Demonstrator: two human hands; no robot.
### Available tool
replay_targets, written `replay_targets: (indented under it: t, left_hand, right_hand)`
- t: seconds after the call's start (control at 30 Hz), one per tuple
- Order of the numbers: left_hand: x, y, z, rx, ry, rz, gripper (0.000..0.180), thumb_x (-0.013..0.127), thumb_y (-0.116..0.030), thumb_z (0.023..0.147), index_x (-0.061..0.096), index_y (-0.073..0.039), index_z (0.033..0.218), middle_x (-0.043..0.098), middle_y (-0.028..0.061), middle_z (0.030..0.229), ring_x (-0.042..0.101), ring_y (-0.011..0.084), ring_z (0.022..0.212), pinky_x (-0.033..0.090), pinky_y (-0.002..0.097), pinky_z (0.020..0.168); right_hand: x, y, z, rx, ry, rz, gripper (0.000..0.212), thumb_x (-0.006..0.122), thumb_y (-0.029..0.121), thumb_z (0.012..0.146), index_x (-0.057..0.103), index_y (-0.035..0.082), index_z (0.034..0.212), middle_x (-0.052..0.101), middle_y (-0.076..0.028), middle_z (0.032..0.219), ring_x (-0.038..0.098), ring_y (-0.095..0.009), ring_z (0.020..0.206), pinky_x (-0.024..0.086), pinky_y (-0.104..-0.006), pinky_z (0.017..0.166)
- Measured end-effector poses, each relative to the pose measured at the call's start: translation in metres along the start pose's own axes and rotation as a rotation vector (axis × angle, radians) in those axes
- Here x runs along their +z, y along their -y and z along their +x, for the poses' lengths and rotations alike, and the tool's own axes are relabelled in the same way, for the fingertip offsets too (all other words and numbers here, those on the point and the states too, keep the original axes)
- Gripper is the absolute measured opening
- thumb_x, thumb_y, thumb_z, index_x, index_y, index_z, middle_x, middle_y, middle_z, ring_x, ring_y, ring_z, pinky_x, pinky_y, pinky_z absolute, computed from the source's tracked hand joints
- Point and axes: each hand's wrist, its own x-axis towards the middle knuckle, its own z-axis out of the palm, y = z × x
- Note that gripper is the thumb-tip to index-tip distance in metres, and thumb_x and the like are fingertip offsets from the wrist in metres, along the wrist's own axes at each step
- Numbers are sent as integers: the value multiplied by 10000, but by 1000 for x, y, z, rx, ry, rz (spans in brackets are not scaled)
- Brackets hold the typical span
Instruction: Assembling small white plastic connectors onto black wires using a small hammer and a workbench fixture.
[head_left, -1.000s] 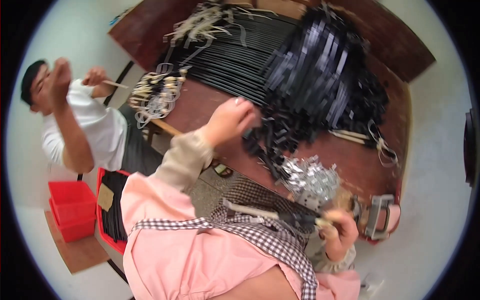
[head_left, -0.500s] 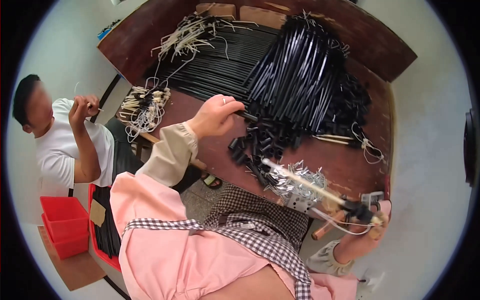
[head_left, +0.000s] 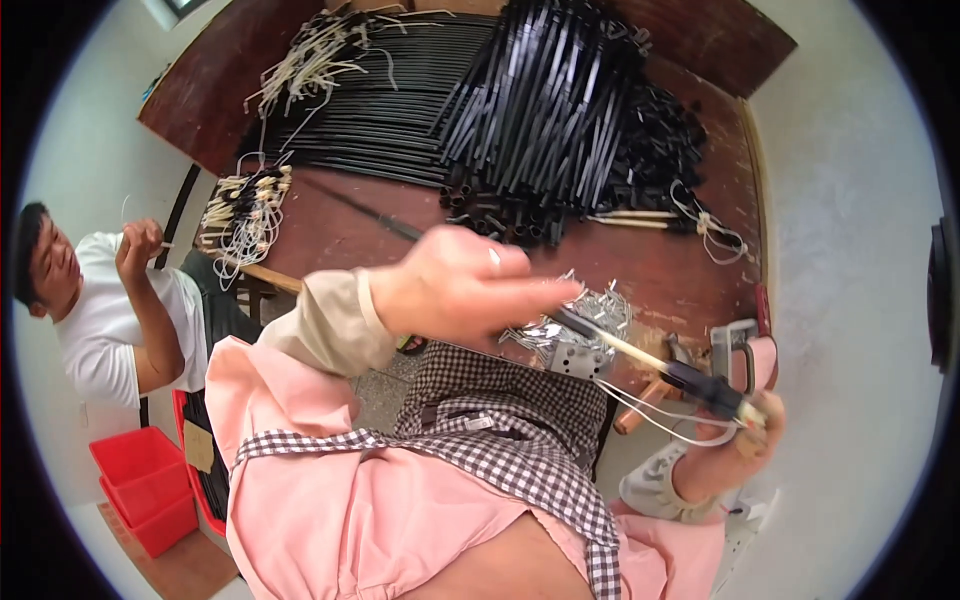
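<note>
My left hand (head_left: pixel 465 285), blurred by motion, is closed around a long thin black rod (head_left: pixel 385 223). The rod slants from the upper left through my fingers toward the lower right. Its near end meets the tip of a cream stick (head_left: pixel 637 352); whether the two overlap I cannot tell. A black sleeve (head_left: pixel 700 386) sits around the stick's other end, and a white cord (head_left: pixel 668 430) loops below it. At the right, my right hand (head_left: pixel 750 425) grips the stick at this end. Small silvery metal pieces (head_left: pixel 600 312) lie piled under the stick, beside a metal block with holes (head_left: pixel 580 361).
Black rods (head_left: pixel 370 115) cover the back of the table (head_left: pixel 360 220), with black tubes (head_left: pixel 545 110) heaped across them. Bundled corded sticks (head_left: pixel 245 215) lie at the left edge. A clamp-like metal tool (head_left: pixel 735 345) stands at right. Another person (head_left: pixel 105 300) sits left, near red bins (head_left: pixel 145 490).
My left hand has moved right and nearer from the tube pile, bringing the black rod against the cream stick. My right hand stays nearly in place. The view has shifted slightly.
</note>
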Motion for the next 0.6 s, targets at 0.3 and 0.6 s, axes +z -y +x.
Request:
replay_targets:
  t: [0.3,0.6]
  left_hand:
    - [60,-71,21,-425,68,-297,596,659,-77,767,462,-107,1328,476,37,664,509,201,494,425,324,433]
    - [75,-99,-12,-665,117,-495,595,684,-124,761,470,-98,1315,531,96,751,548,274,595,463,360,532]
  right_hand:
    - [19,17,18,547,396,530,231,605,164,870,534,-31,969,597,-95,849,608,-153,630,496,-229,535]
    - [56,-22,-28,857,742,784,221,589,-3,854,535,-19,1067,626,-93,897,641,-152,710,531,-261,627]
